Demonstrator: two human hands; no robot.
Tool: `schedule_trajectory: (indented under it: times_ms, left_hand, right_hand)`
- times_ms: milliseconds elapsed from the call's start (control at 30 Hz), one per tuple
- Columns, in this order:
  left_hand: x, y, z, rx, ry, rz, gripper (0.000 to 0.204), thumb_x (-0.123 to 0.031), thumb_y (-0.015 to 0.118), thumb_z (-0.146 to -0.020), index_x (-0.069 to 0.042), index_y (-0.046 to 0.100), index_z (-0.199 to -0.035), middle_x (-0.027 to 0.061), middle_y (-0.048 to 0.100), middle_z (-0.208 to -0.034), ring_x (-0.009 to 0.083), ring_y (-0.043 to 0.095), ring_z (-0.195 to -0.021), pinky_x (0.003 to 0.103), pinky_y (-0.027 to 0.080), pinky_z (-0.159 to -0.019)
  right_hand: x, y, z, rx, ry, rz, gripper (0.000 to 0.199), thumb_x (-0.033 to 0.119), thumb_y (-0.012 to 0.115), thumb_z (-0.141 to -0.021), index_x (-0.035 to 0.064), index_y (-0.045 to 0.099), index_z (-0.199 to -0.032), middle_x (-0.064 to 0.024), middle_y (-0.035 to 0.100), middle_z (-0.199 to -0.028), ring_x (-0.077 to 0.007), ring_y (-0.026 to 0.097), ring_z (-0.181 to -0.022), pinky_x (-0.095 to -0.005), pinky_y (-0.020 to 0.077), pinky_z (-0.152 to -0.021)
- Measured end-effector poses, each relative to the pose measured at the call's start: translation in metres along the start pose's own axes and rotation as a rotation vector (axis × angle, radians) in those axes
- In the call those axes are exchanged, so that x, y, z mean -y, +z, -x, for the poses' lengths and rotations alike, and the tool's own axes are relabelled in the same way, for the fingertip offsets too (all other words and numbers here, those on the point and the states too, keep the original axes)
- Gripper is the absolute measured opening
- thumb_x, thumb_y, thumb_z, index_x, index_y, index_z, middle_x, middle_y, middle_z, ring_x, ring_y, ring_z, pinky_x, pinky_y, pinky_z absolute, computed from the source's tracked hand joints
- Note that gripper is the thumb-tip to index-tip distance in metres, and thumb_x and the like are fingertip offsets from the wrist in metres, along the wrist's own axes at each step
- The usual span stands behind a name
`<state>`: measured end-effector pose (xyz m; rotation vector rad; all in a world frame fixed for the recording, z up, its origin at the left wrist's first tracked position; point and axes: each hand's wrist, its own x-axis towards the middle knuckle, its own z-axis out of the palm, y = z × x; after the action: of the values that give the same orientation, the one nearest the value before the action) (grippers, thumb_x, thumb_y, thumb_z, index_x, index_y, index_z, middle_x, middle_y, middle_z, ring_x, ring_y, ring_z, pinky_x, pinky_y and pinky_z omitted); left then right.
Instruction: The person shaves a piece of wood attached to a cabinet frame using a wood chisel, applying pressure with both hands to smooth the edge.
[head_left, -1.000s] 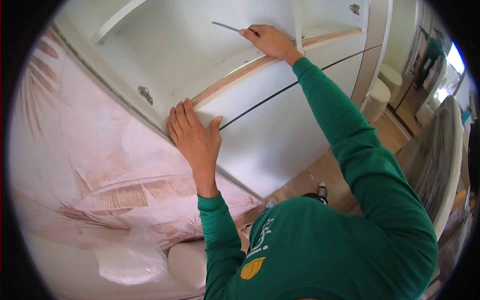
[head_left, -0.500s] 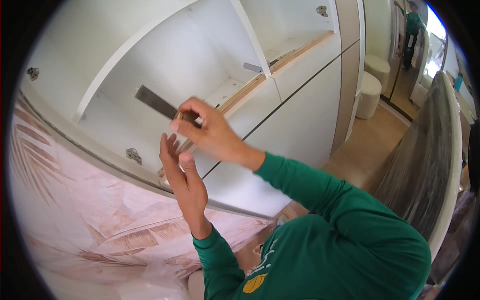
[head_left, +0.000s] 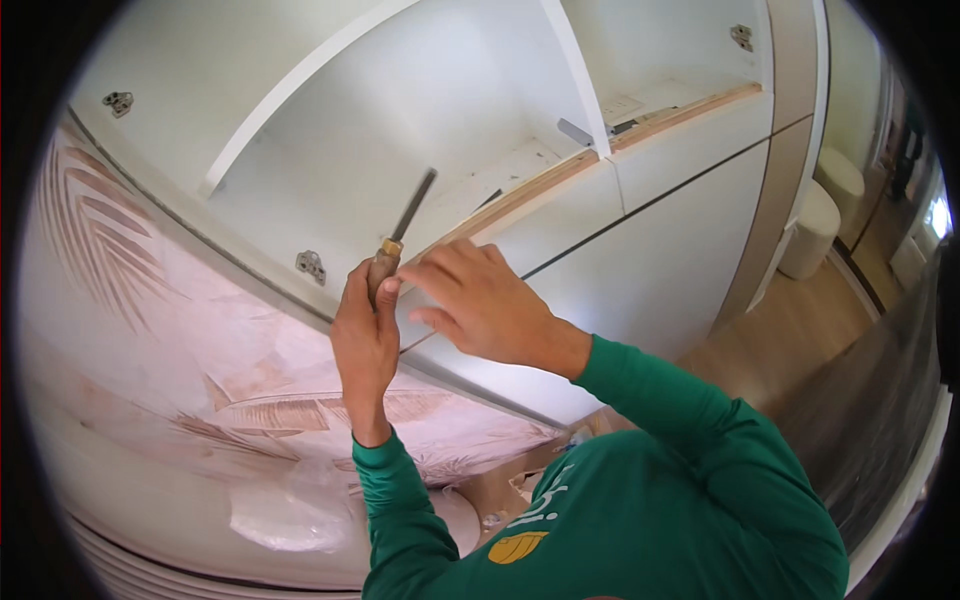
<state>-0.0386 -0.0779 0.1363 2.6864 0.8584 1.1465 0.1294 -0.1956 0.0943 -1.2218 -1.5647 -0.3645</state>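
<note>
Chisel (head_left: 385, 268) near the cabinet (head_left: 640, 280)'s front left corner

It sits in the left hand (head_left: 364, 330), the right hand (head_left: 490, 305) just to its right; left of it, a hinge (head_left: 311, 266) on the cabinet's side; a stool (head_left: 812, 236) beyond the right end.

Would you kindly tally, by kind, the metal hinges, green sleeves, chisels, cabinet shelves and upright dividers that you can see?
Metal hinges: 3
Green sleeves: 2
Chisel: 1
White shelf: 1
Upright divider: 1
Total: 8
</note>
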Motion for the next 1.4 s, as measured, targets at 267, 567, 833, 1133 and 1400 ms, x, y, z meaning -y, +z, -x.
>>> schedule_trajectory:
  times_ms: [267,567,833,1133,1400]
  left_hand:
    - [0.007,-0.004,0.004,-0.089,0.219,-0.457,0.038,-0.013,0.075,-0.102,-0.011,0.068,-0.139,0.0129,0.063,-0.102,0.0375,0.067,-0.092,0.052,0.054,-0.075]
    - [0.016,-0.002,0.013,-0.084,0.208,-0.378,0.03,-0.009,0.073,-0.101,-0.006,0.067,-0.13,0.0158,0.066,-0.104,0.0408,0.068,-0.094,0.054,0.052,-0.078]
    - [0.012,-0.012,0.012,0.063,0.002,-0.317,0.018,-0.016,0.062,-0.111,-0.002,0.066,-0.121,0.0205,0.067,-0.103,0.0473,0.066,-0.094,0.056,0.052,-0.076]
    - [0.008,-0.034,-0.007,0.09,-0.025,-0.224,0.018,-0.018,0.061,-0.113,-0.004,0.072,-0.119,0.0239,0.075,-0.1,0.0484,0.071,-0.089,0.051,0.056,-0.077]
    - [0.009,-0.023,-0.005,0.144,-0.035,-0.139,0.022,-0.027,0.071,-0.11,-0.005,0.073,-0.113,0.0202,0.073,-0.097,0.0467,0.07,-0.087,0.049,0.055,-0.073]
  right_hand:
    - [-0.006,0.02,-0.022,0.095,-0.199,0.125,0.052,0.028,0.084,-0.095,0.0037,0.064,-0.136,-0.0095,0.065,-0.122,-0.0283,0.063,-0.12,-0.0442,0.0507,-0.105]
    - [-0.032,0.052,-0.038,0.165,-0.2,0.204,0.037,0.034,0.076,-0.103,0.0041,0.07,-0.124,-0.0104,0.067,-0.116,-0.0286,0.065,-0.116,-0.043,0.0501,-0.103]
    - [-0.037,0.058,-0.047,0.137,-0.207,0.059,0.043,0.049,0.064,-0.11,0.0062,0.07,-0.108,-0.0102,0.066,-0.101,-0.0288,0.066,-0.108,-0.0445,0.0475,-0.099]
    - [-0.052,0.078,-0.071,0.189,-0.172,0.064,0.082,0.076,0.04,-0.111,0.0053,0.072,-0.085,-0.0116,0.069,-0.07,-0.0353,0.069,-0.076,-0.0491,0.0527,-0.076]
    - [-0.063,0.059,-0.062,0.317,-0.28,0.056,0.078,0.083,0.054,-0.101,0.0069,0.068,-0.089,-0.0097,0.068,-0.087,-0.0306,0.066,-0.091,-0.0454,0.0501,-0.081]
